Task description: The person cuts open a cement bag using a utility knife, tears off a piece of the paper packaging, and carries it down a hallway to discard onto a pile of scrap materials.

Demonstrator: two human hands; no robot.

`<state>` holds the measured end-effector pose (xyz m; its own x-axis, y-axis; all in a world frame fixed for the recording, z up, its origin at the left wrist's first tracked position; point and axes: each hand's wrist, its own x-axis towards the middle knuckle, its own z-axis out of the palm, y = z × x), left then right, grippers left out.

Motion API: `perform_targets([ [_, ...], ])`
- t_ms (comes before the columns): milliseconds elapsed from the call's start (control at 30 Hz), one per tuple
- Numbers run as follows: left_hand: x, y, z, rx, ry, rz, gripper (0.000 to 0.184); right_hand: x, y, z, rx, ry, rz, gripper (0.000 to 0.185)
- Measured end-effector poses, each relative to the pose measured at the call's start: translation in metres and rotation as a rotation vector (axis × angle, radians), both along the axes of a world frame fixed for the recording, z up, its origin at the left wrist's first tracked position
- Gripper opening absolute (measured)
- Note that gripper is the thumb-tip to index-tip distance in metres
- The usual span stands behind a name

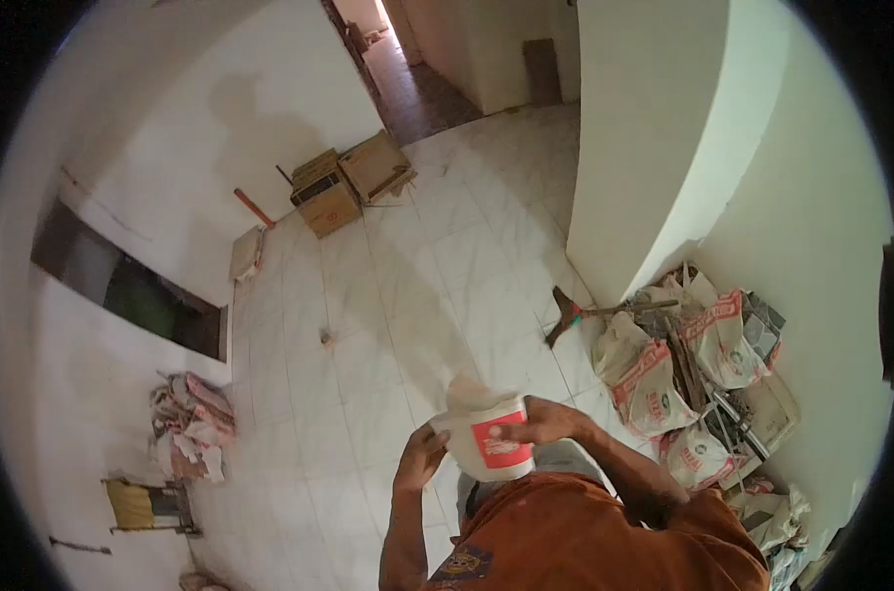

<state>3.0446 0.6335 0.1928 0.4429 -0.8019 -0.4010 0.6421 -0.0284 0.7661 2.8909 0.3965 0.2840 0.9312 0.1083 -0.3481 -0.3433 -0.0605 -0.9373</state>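
A white tub point(463, 443) with a red label is held in front of my orange shirt. My left hand point(423, 455) grips its left rim, fingers wrapped round the edge. On the other side, my right hand point(543, 422) holds the tub, with the thumb lying over the red label. A pale flap or lid point(478, 394) stands up at the far edge of the tub. What is inside the tub cannot be made out.
Cardboard boxes point(329, 202) stand by the far wall near a doorway. A broom point(565, 315) lies beside filled sacks point(654, 389) along the right wall. Crumpled sacks point(193, 424) and a small rack point(151, 505) are at the left wall.
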Motion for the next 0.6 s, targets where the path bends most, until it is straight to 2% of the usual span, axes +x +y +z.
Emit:
perform_targets([
  [100,0.097,-0.100,0.055,0.079,-0.242,-0.184,0.039,0.048,-0.059,0.008,0.056,-0.101,-0.378,0.065],
  [133,0.129,-0.132,0.061,0.127,-0.350,-0.265,0.036,0.070,-0.086,0.002,-0.003,-0.032,-0.399,0.064],
  [200,0.188,-0.190,0.055,0.206,-0.577,-0.370,0.031,0.110,-0.141,-0.014,-0.127,0.112,-0.418,0.063],
  [267,0.243,-0.249,0.039,0.278,-0.816,-0.430,0.029,0.158,-0.187,-0.046,-0.118,0.112,-0.560,0.062],
  [300,0.264,-0.280,0.040,0.307,-0.852,-0.392,0.029,0.182,-0.212,-0.069,-0.112,0.114,-0.633,0.062],
  [333,0.282,-0.310,0.051,0.338,-0.890,-0.359,0.030,0.209,-0.241,-0.100,-0.198,0.114,-0.643,0.061],
  [433,0.347,-0.391,0.043,0.371,-1.147,-0.216,0.031,0.307,-0.324,-0.089,-0.281,0.226,-0.560,0.058],
  [467,0.365,-0.403,0.040,0.385,-1.238,-0.171,0.031,0.343,-0.351,-0.101,-0.378,0.234,-0.498,0.058],
  [567,0.425,-0.464,0.068,0.473,-1.369,0.007,0.030,0.451,-0.411,-0.090,-0.332,0.159,-0.412,0.059],
  [600,0.450,-0.479,0.065,0.514,-1.493,0.002,0.039,0.485,-0.432,-0.085,-0.405,0.064,-0.369,0.058],
])
